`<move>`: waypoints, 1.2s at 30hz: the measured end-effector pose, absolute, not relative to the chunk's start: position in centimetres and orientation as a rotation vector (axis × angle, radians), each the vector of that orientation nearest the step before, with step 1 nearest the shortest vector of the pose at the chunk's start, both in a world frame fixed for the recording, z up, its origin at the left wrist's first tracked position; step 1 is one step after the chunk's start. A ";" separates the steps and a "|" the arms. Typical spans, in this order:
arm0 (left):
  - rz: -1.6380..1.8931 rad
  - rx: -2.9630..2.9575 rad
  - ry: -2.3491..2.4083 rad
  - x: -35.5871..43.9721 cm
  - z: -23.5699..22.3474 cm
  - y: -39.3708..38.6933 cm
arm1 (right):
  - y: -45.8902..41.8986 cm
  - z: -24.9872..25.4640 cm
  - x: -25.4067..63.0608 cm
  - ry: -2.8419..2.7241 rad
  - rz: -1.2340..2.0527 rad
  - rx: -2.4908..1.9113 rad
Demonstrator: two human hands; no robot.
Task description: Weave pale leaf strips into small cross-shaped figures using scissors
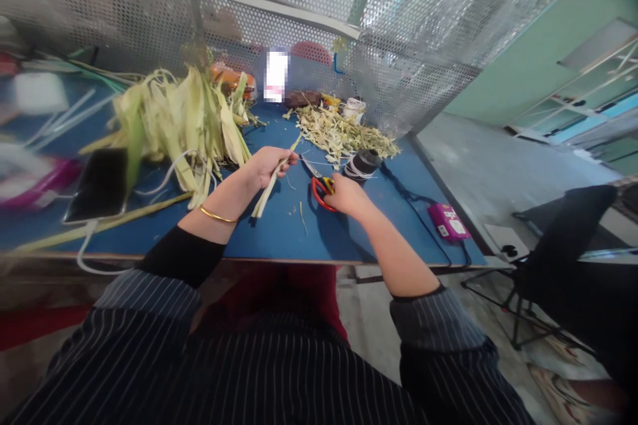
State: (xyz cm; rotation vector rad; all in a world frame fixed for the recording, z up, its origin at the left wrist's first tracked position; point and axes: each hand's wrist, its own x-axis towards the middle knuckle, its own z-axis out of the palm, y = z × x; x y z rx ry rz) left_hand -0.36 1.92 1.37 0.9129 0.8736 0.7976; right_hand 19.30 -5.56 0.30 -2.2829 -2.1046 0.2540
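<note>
My left hand is closed round a narrow bundle of pale corn husk, its cut end pointing down toward me. A thin white thread runs from near that hand toward a dark spool on the right. Red-handled scissors are in my right hand, their blades directed up and left at the thread beside my left fingers. Whether the blades touch the thread I cannot tell. Short scraps lie on the blue table below the hands.
A large heap of corn husks covers the left, beside a black phone with a white cable. Shredded husk pieces lie at the back. A purple packet sits near the right edge. A perforated metal screen stands behind.
</note>
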 end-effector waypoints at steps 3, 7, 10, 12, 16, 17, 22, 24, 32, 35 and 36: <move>0.802 0.895 0.878 -0.3 1.3 2.1 | -7.5 1.1 21.8 -1.924 0.629 -2.182; 0.808 0.885 0.897 -0.2 1.2 2.2 | -10.3 1.6 23.9 -1.456 1.278 -1.897; 0.807 0.907 0.918 -0.2 1.2 2.0 | -12.1 1.8 24.3 -1.252 1.514 -1.663; 0.814 0.911 0.913 -0.2 1.3 1.9 | -13.0 2.1 24.1 -1.166 1.616 -1.568; 0.831 0.921 0.908 -0.2 1.3 1.8 | -13.6 2.7 23.2 -1.034 1.723 -1.427; 0.830 0.930 0.912 -0.2 1.3 1.8 | -13.4 2.7 23.0 -0.999 1.733 -1.407; 0.804 1.006 0.899 -0.2 1.5 1.3 | -11.3 2.2 22.1 -0.872 1.747 -1.387; 0.800 1.024 0.886 -0.1 1.6 1.2 | -10.3 1.9 21.6 -0.887 1.683 -1.415; 0.840 1.010 0.947 -0.3 1.9 1.6 | -8.9 0.7 21.7 -1.109 1.313 -1.603; 0.871 1.053 0.952 -0.9 2.4 1.7 | -8.7 0.1 22.4 -1.515 0.865 -1.847; 0.882 1.074 0.946 -1.2 2.6 1.7 | -8.6 -0.1 22.5 -1.659 0.680 -1.939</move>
